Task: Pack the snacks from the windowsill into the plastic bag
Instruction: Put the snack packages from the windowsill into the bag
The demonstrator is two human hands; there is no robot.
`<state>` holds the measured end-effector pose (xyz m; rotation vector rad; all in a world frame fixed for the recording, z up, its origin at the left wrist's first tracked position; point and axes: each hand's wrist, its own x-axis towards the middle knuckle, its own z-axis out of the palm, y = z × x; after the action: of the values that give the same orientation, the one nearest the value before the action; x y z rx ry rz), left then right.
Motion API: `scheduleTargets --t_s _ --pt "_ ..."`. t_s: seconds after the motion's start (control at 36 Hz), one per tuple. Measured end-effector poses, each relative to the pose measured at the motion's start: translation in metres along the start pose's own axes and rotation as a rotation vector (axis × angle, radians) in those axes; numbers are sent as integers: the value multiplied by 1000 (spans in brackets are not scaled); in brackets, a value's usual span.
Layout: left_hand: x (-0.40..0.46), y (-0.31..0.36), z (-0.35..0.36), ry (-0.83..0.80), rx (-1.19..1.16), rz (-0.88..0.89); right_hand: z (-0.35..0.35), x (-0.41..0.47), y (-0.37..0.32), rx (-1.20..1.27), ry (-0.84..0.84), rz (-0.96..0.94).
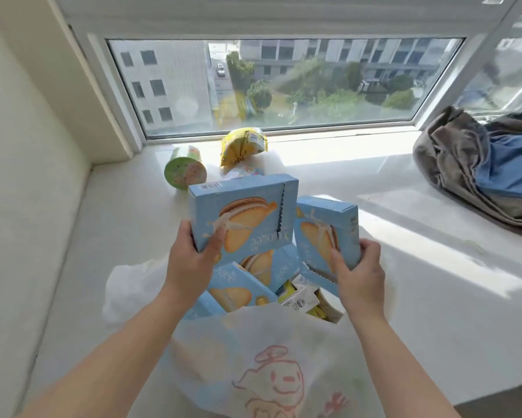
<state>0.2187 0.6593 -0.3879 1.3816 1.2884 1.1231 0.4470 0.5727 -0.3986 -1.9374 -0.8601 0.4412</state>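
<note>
Above the plastic bag point(268, 357), L hand point(190, 260) grips a blue biscuit box point(241, 212), thumb on front; R hand point(359, 273) grips a 2nd blue box point(326, 230) just beside it. Below the fingers, more blue boxes point(238, 291) sit in bag. Beyond fingertips: green cup point(185, 171) and yellow packet point(243, 146) on windowsill point(404, 282).

A wide window point(283, 82) fills 12 o'clock, looking down on grey buildings and green trees. A cream wall point(21, 146) runs along 9 o'clock. Sunlight falls in bright bands across the white sill point(404, 267) toward 3 o'clock, where crumpled grey and blue cloth point(480, 164) lies.
</note>
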Motion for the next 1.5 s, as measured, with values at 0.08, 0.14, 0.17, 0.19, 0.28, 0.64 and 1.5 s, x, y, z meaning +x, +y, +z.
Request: scheduleTargets --t_s 0.08,0.14,0.17,0.19,0.28,0.64,1.5 --pt "-9 -8 0 -15 67 9 3 1 7 -41 -4 -65" --pt "-12 -12 -1 -43 132 42 8 7 11 -39 -20 -97" --pt "-13 -15 -3 -68 160 72 11 10 12 -10 -35 -105" --pt "-14 -18 -4 -96 183 113 13 12 13 31 -57 -110" --pt "-16 -24 -8 -162 229 209 20 18 21 90 -171 -117" --pt "-21 -29 -15 -285 403 370 -1 69 33 -877 -532 -395" --pt "-15 -5 1 -474 527 772 -32 37 42 -445 -34 55"
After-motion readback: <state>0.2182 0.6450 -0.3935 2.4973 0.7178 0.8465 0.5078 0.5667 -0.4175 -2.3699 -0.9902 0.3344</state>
